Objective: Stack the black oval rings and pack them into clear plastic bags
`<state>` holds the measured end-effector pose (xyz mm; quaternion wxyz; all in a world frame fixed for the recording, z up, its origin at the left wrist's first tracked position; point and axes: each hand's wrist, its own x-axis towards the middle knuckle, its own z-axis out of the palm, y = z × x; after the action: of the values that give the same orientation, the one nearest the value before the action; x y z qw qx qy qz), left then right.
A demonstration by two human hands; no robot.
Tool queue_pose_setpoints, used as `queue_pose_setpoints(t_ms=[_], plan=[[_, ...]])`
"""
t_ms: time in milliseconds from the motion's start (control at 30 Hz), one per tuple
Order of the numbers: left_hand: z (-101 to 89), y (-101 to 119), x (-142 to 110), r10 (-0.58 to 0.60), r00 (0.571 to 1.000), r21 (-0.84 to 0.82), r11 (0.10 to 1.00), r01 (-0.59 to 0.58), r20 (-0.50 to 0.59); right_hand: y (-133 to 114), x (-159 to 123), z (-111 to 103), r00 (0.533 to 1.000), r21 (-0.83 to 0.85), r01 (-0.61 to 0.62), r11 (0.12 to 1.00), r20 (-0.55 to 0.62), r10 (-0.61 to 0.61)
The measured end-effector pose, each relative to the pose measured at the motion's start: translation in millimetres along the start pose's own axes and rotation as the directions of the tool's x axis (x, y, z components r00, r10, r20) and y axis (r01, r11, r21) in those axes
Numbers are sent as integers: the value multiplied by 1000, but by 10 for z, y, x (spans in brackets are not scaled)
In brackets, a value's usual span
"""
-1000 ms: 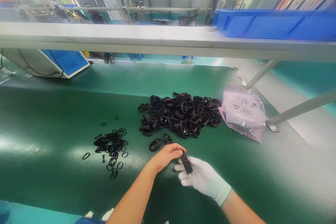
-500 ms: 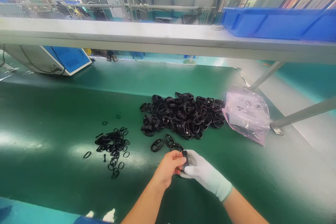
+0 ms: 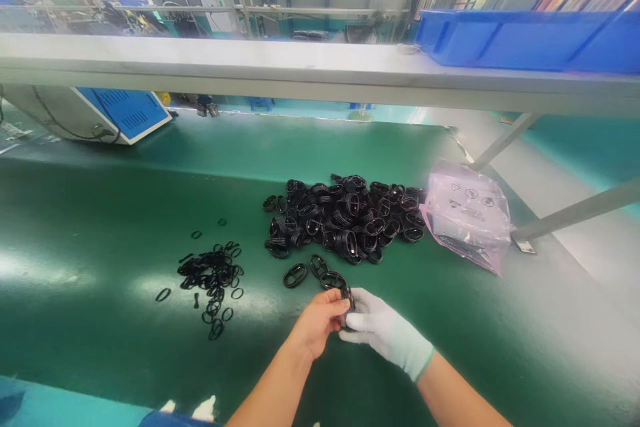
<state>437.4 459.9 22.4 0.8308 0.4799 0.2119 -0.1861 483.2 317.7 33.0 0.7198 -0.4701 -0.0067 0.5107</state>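
Observation:
My bare left hand (image 3: 320, 323) and my white-gloved right hand (image 3: 383, 328) meet low in the middle over the green belt (image 3: 100, 213). Both pinch one small black oval part (image 3: 349, 299) between their fingertips. Just beyond the hands lie three loose black oval parts (image 3: 314, 272). A big pile of the same black oval parts (image 3: 345, 219) sits further back. To the left lies a heap of thin black rubber rings (image 3: 213, 277), several scattered around it.
A pink plastic bag (image 3: 467, 213) lies right of the pile. A grey shelf (image 3: 250, 70) spans overhead with a blue bin (image 3: 525, 40) on it. A blue and white machine (image 3: 115, 113) stands at the far left. Slanted metal struts (image 3: 575, 210) are on the right.
My right hand held the black part flat and out to the side; now both hands have closed together on it, slightly further from me.

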Motion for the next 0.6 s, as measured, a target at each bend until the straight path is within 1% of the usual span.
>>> queue_pose_setpoints(t_ms=[67,133,167,200,233,267,333,400,433,500,533,600], plan=[[18,2,-7,21,1000,67,998,-20,-18,7,-4,-6,1000,4,-10,1000,-4,10],[30,25,-28,38,998,202,979,-26,-59,15,-6,-9,1000,12,-13,1000,-11,13],[31,43,-43,59,993,282,959,-29,-99,19,-10,-12,1000,28,-14,1000,-5,14],[29,64,-59,102,984,363,931,-43,-144,23,-15,-17,1000,50,-15,999,8,14],[24,83,-75,170,969,442,894,-76,-177,26,-24,-22,999,76,-19,997,28,17],[18,98,-89,253,950,517,847,-125,-185,28,-34,-25,999,97,-26,995,49,21],[5,108,-104,414,902,647,722,-245,-121,31,-59,-16,996,111,-42,993,87,32],[-4,89,-101,518,855,723,601,-342,-26,37,-84,17,992,104,-39,994,121,27],[-6,75,-95,556,831,744,556,-371,-1,44,-94,40,991,102,-33,994,135,19],[-6,50,-79,618,786,769,494,-405,17,63,-104,91,990,107,-9,994,142,-7],[-4,44,-70,639,769,774,477,-416,19,75,-103,113,991,115,9,993,132,-24],[4,53,-53,650,760,780,466,-418,19,96,-91,144,994,127,43,991,93,-55]])
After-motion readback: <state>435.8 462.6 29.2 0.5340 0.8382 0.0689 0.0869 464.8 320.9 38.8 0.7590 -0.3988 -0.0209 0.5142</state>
